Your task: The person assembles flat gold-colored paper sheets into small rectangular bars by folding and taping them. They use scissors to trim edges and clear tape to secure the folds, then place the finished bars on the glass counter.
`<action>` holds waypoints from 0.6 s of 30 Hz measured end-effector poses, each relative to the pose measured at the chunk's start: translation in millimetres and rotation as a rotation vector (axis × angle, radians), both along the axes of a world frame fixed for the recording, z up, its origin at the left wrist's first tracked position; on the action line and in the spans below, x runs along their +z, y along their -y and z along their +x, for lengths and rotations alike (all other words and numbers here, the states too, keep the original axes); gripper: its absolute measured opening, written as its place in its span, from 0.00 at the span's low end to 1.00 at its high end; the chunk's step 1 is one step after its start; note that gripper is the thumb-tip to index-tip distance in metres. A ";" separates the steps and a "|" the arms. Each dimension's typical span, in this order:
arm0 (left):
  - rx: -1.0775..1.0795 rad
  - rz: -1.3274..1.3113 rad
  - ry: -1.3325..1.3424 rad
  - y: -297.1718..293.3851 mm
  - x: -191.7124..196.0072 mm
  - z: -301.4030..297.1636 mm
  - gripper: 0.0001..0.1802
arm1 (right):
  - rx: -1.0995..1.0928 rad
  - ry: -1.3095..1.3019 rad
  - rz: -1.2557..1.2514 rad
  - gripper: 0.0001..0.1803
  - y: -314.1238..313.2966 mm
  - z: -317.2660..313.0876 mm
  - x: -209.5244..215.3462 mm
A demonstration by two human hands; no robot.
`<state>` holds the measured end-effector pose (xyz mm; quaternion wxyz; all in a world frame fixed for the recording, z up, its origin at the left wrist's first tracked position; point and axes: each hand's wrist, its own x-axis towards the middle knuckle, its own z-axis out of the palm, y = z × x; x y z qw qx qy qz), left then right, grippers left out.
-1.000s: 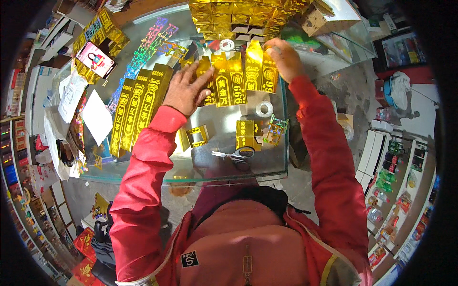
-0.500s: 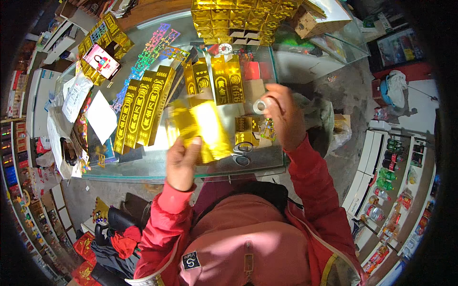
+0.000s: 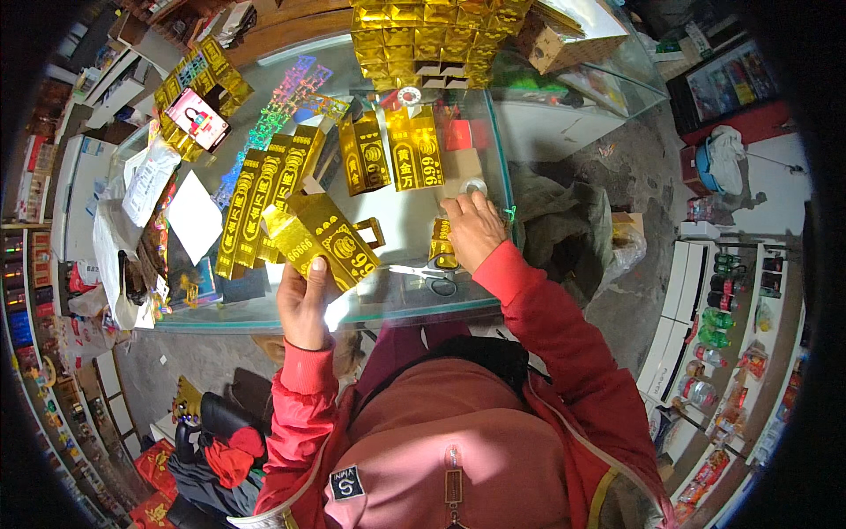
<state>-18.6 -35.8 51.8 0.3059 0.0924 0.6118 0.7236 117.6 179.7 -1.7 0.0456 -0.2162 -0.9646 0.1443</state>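
Left hand [image 3: 304, 304] clamped on a gold foil box [image 3: 322, 238], lifted above the glass counter [image 3: 414, 291]. Right hand [image 3: 473, 231] well apart, fingers closed on a small gold packet [image 3: 441, 242] near the scissors [image 3: 432, 275]. Best to hold the box level and grip it by its edges, sparing the foil.

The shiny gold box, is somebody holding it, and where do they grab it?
Yes. The left hand holds the gold foil box by its near lower end. The right hand rests on a smaller gold packet on the glass counter.
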 end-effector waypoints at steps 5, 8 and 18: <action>0.001 0.079 0.014 -3.8 -3.0 0.9 0.17 | -0.022 -0.187 -0.089 0.06 -11.2 7.7 21.4; -0.025 0.119 0.085 -10.3 -3.1 7.3 0.18 | -0.264 -0.289 -0.533 0.07 -14.5 16.4 47.0; -0.214 0.207 0.296 -43.3 12.3 39.0 0.17 | -0.206 -0.612 -1.259 0.07 44.3 30.8 69.5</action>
